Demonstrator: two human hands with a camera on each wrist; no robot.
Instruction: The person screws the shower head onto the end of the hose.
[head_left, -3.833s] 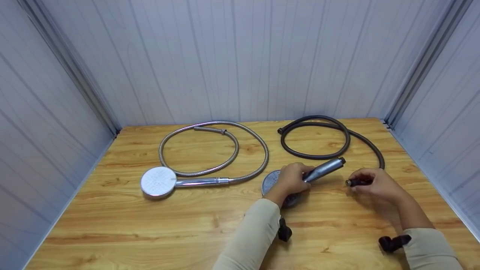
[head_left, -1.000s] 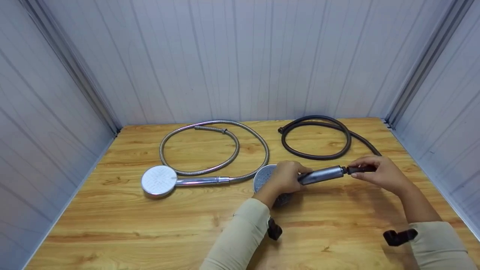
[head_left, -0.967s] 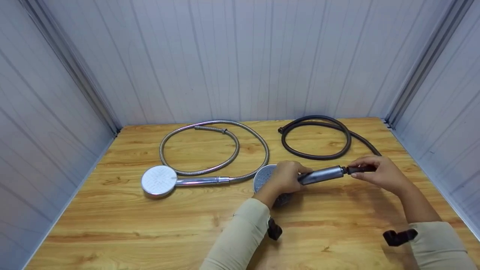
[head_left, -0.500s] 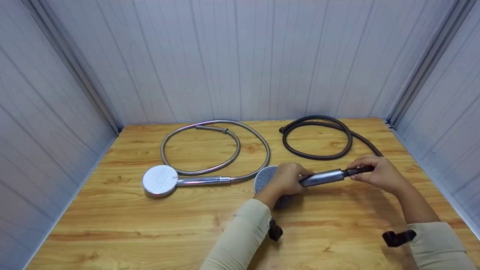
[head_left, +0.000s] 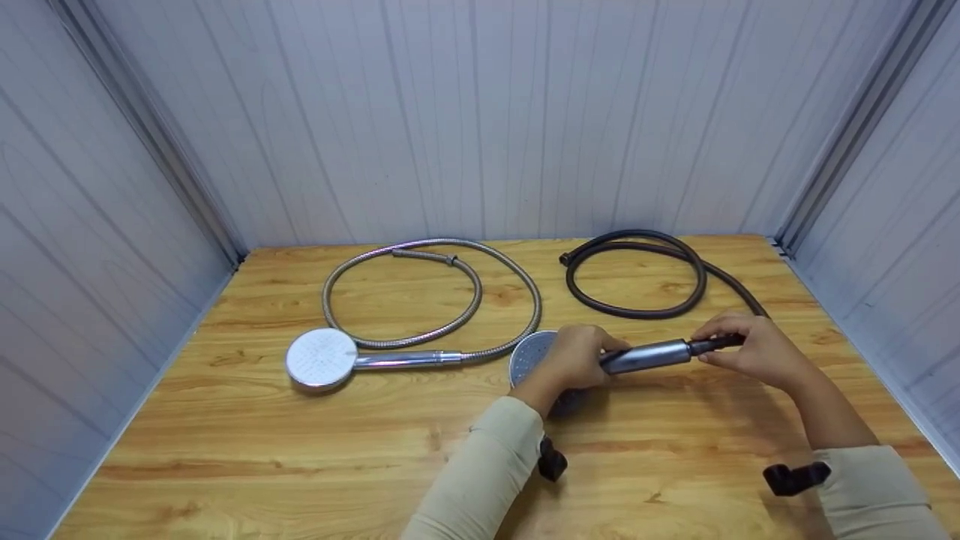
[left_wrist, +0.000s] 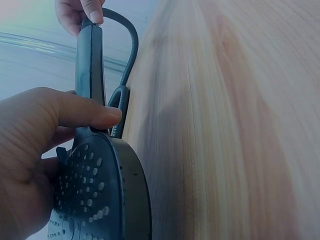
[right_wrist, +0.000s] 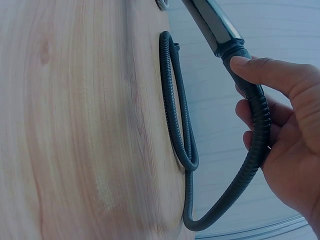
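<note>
My left hand (head_left: pixel 576 358) grips a dark grey shower head (left_wrist: pixel 92 185) around its neck, with the nozzle face partly covered by the hand in the head view. The handle points to the right, tilted slightly up. At its end, my right hand (head_left: pixel 757 349) pinches the end fitting of a black shower hose (right_wrist: pixel 257 112) between thumb and fingers. In the right wrist view this fitting sits against the handle's threaded end, in line with it. From the right hand the hose runs back to a loose coil on the table.
On the left of the wooden table (head_left: pixel 300 465) lies a chrome shower head (head_left: pixel 321 358) joined to a coiled silver hose (head_left: pixel 537 300). Its loop reaches close to the dark shower head. Pale panel walls (head_left: pixel 480 120) enclose the back and both sides.
Earlier the hose end and the handle were apart; my hands have brought them together. Over the last second the gap between fitting and handle has closed, with the right hand shifting slightly left.
</note>
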